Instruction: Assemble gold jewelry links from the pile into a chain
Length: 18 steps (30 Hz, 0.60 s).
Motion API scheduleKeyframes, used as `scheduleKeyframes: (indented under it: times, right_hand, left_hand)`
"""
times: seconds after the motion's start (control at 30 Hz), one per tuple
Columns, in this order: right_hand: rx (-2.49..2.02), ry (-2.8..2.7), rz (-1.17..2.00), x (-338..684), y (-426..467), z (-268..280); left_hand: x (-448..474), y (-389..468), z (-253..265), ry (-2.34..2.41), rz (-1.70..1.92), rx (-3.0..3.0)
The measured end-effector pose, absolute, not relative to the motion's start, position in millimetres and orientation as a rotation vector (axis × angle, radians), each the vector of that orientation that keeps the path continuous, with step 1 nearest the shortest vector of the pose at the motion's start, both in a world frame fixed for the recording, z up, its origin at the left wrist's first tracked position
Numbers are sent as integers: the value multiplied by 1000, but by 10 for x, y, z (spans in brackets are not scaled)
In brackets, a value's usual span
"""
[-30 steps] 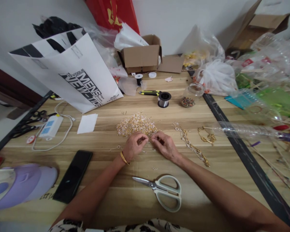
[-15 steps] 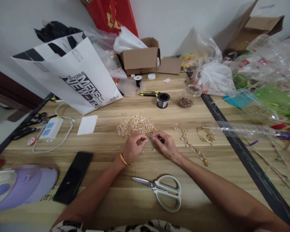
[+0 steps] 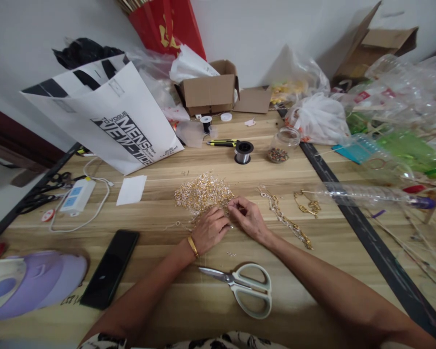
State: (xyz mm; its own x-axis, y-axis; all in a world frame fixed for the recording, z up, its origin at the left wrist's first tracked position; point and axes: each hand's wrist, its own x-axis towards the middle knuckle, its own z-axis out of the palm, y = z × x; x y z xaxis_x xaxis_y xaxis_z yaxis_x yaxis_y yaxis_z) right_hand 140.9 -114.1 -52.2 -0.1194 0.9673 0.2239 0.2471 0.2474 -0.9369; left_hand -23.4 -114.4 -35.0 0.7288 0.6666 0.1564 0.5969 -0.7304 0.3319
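A person's bare hands work at the near edge of a loose heap of small gold- and silver-coloured pieces on a wood-grain table. The left hand, a gold-coloured bangle at its wrist, has just dropped out of a fingertip pinch and turned over; it now lies palm down, fingers bent and close together, partly covering the heap's near edge. Whether anything sits beneath those fingers is hidden. The right hand is much as it was half a second ago, at the heap's right edge, thumb and forefinger drawn nearly together, the other fingers curled; anything in that pinch is too small to make out. With the fingertips no longer facing each other, the close two-handed handling appears to have paused, the left hand apparently attending to pieces on the tabletop while the right keeps its place. Right of the right hand lie linked gold and silver strands and, farther out, a gold-coloured chain. Nearer the person, a few tiny bits rest just above a pair of pale-handled scissors. A wire spool and a clear jar of beads stand beyond the heap.
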Motion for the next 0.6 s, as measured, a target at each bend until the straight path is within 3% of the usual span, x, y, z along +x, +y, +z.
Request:
scheduleKeyframes:
  times: [0.3, 0.6]
  right_hand:
    - [-1171, -1566, 952, 1417, -1127, -560]
    - [-1159, -1560, 966, 1415, -1134, -561]
  left_hand:
    - [-259, -1094, -367, 938, 757, 2364]
    - [-283, -1071, -354, 1122, 772, 2036]
